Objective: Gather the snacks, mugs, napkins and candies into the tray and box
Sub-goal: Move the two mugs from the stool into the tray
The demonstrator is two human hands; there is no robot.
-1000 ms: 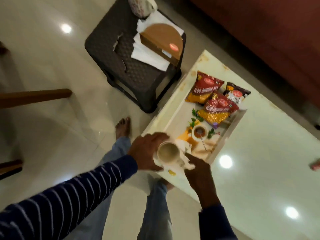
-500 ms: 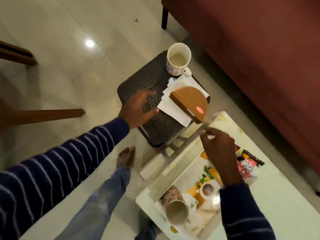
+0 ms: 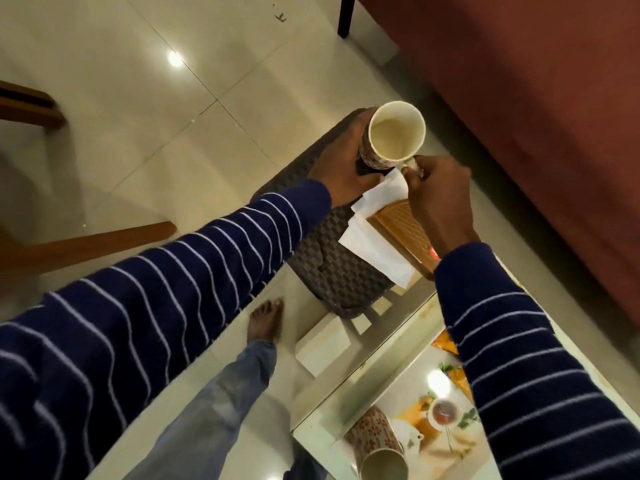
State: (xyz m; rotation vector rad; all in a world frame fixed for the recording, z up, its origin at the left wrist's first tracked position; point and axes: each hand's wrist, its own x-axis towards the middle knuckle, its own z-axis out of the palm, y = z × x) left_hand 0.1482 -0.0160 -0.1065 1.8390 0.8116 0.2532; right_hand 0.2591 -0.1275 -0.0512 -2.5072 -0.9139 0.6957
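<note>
A floral white mug (image 3: 394, 136) is over the far end of the dark woven stool (image 3: 332, 271). My left hand (image 3: 343, 164) wraps its body and my right hand (image 3: 436, 192) pinches its handle. White napkins (image 3: 374, 244) lie on the stool under a brown half-round box (image 3: 401, 230). A second floral mug (image 3: 379, 448) stands in the printed tray (image 3: 433, 441) on the white table, bottom right. An orange snack packet (image 3: 445, 342) peeks out beside my right sleeve; the other snacks are hidden.
A dark red sofa (image 3: 519, 98) runs along the right, close to the stool and table. Wooden chair legs (image 3: 86, 247) stand at the left on the glossy tiled floor. My bare foot (image 3: 266, 320) and jeans leg are below the stool.
Both hands have reached forward from above the stool and tray to the far mug and taken hold of it. The view has moved closer to the stool.
</note>
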